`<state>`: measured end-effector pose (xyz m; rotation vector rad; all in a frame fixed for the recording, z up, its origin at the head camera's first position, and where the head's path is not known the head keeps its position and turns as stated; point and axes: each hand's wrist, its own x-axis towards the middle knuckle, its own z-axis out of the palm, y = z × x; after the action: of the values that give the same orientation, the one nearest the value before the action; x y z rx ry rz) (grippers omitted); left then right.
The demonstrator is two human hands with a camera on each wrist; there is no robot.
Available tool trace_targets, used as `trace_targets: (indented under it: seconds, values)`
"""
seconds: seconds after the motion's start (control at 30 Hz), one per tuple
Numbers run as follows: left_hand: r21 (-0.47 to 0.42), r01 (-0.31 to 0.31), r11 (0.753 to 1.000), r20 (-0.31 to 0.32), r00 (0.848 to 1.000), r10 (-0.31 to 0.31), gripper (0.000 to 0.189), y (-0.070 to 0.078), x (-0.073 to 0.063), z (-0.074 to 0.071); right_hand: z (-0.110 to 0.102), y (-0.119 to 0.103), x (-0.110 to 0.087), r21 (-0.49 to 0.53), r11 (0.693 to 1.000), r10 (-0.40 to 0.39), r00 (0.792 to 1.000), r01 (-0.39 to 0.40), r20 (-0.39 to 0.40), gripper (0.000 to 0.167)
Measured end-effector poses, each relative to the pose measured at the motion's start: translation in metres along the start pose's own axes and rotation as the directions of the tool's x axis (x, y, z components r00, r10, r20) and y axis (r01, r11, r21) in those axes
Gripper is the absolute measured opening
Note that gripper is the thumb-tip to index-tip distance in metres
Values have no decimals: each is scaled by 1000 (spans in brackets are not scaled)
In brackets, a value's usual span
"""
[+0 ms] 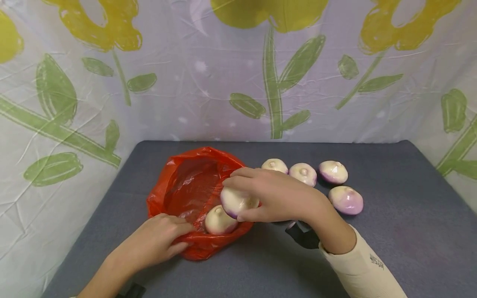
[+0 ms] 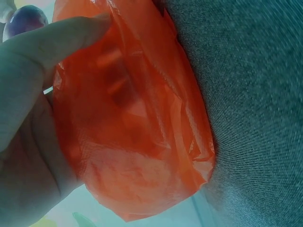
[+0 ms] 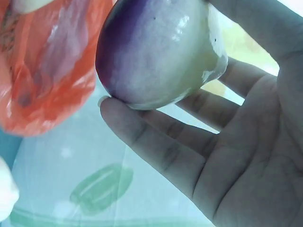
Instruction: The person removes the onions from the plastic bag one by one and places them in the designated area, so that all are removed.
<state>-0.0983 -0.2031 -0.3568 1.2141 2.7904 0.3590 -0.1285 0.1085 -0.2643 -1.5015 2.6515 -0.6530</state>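
My right hand [image 1: 277,194] grips a white-and-purple turnip [image 1: 234,202] between thumb and fingers, above the right side of an open red plastic bag [image 1: 160,192]. In the right wrist view, the purple side of this turnip [image 3: 151,52] shows, with fingertips spread beneath it. Another turnip [image 1: 218,222] lies inside the bag near its front rim. With my left hand [image 1: 158,238] I pinch the bag's front-left edge. The left wrist view has the thumb on the outside of the red plastic [image 2: 128,137] and the fingers showing dimly through it.
Right of the bag, several more turnips lie on the dark grey table [image 1: 395,231], among them a rear one [image 1: 333,171] and a nearer one [image 1: 346,200]. A flower-printed cloth [image 1: 201,82] hangs behind the table and along both sides.
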Motion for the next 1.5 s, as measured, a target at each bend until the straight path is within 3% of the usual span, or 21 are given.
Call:
trace_targets:
  seconds: [0.37,0.6,0.9,1.27,1.5]
  values:
    - [11,-9,1000,-4,1000,9,19,0,-1,1,-12,18,-38,62,995,83,993,-78,-78,47]
    - [-5,-5,1000,6,1000,5,20,0,-1,1,-18,33,-67,3,986,165,982,-166,-96,50]
    - [-12,3,1000,2,1000,-3,21,1,0,1,-31,50,-106,-12,976,212,967,-216,-141,52]
    - [1,9,1000,22,1000,-10,23,1,2,0,-42,65,-149,-34,932,349,918,-361,-190,61]
    - [20,-31,999,-13,999,31,19,0,-1,2,-46,79,-161,33,858,513,850,-513,-119,59]
